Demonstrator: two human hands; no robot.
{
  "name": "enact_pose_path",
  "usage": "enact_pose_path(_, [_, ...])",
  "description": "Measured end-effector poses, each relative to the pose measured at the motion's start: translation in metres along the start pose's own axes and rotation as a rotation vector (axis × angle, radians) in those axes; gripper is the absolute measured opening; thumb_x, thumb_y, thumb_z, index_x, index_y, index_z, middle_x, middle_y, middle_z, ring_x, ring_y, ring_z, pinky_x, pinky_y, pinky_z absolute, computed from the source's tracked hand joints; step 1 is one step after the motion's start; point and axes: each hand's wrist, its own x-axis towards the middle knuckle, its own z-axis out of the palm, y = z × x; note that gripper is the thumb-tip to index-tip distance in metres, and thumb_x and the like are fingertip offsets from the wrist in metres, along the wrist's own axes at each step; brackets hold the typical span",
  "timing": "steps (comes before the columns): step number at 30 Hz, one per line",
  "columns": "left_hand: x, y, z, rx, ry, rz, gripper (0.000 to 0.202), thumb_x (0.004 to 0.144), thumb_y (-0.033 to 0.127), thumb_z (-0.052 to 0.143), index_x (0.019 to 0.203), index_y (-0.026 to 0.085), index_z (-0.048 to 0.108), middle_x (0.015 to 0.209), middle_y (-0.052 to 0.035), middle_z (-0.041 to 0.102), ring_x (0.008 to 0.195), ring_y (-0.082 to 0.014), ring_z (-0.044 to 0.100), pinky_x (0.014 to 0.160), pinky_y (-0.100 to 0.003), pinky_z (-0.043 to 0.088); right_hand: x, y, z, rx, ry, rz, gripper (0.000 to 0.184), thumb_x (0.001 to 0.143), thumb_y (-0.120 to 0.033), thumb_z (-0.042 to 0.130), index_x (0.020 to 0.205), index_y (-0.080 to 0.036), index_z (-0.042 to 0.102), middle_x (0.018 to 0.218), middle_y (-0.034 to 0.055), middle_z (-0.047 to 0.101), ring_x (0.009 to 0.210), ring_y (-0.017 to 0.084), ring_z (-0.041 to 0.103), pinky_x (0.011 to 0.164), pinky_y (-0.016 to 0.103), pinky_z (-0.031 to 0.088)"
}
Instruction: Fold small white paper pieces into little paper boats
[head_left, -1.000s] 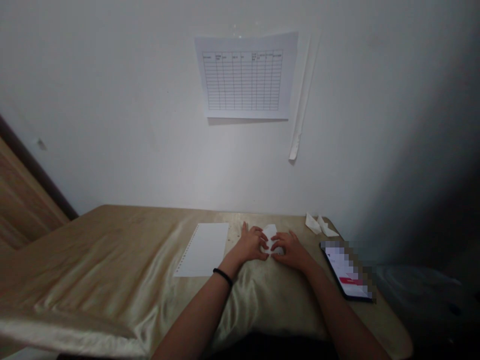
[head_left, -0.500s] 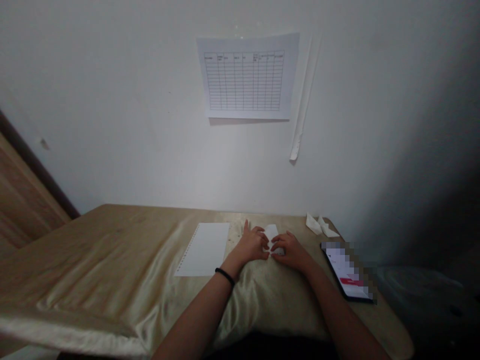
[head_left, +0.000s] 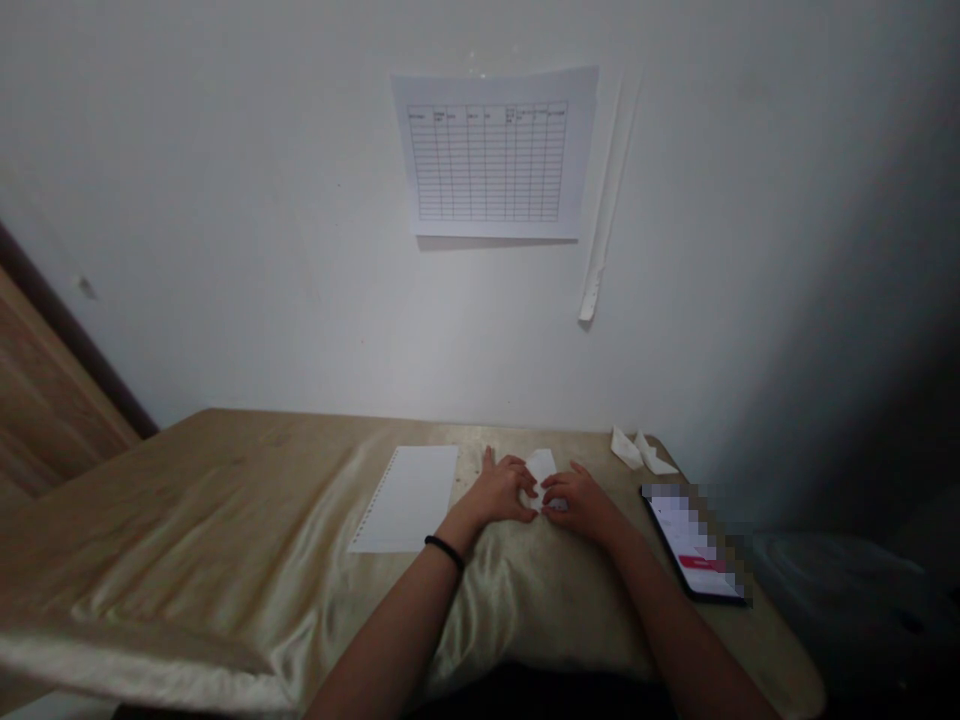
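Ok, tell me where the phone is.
In the head view, the phone lies on the table, right of the right hand, just below the folded white papers.

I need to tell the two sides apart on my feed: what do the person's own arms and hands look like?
Both the left hand and right hand are ungloved. A thin black band circles the left wrist; none shows on the right. No sleeves cover the visible forearms. Rings or nail details are too small to tell.

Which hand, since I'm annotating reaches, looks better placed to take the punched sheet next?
Likely the left hand: nearer the punched sheet than the right hand, though both are at the small paper.
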Motion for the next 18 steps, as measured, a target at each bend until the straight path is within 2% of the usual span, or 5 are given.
enact_pose_path(4, [-0.0007, -0.0008, 0.0011, 0.001, 0.028, 0.015, 0.031, 0.065, 0.041, 0.087, 0.092, 0.029, 0.078, 0.116, -0.0035, 0.073, 0.13, -0.0334, 0.05, 0.112, -0.075, -0.006, -0.0001, -0.004, -0.0023, 0.0, -0.001, 0.001, 0.01, 0.081, -0.028, 0.068, 0.088, -0.028, 0.075, 0.115, 0.0036, 0.074, 0.108, 0.024, 0.068, 0.118, 0.064, 0.015])
enact_pose_path(11, [-0.0008, -0.0011, 0.0006, -0.011, 0.004, -0.011, 0.03, 0.068, 0.04, 0.085, 0.094, 0.029, 0.078, 0.119, -0.0036, 0.072, 0.132, -0.0333, 0.048, 0.113, -0.074, -0.008, -0.0004, -0.0035, -0.0028, 0.019, 0.004, 0.002, 0.009, 0.081, -0.028, 0.067, 0.087, -0.028, 0.074, 0.113, 0.0033, 0.075, 0.107, 0.023, 0.068, 0.119, 0.064, 0.01])
enact_pose_path(18, [-0.0016, -0.0049, 0.0044, -0.078, 0.016, -0.027, 0.031, 0.067, 0.04, 0.086, 0.094, 0.028, 0.077, 0.118, -0.0045, 0.071, 0.131, -0.0334, 0.048, 0.113, -0.075, -0.005, -0.0003, -0.0031, -0.0021, 0.004, 0.042, 0.013, 0.008, 0.081, -0.027, 0.066, 0.084, -0.028, 0.073, 0.108, 0.0025, 0.075, 0.107, 0.022, 0.067, 0.118, 0.063, 0.013])
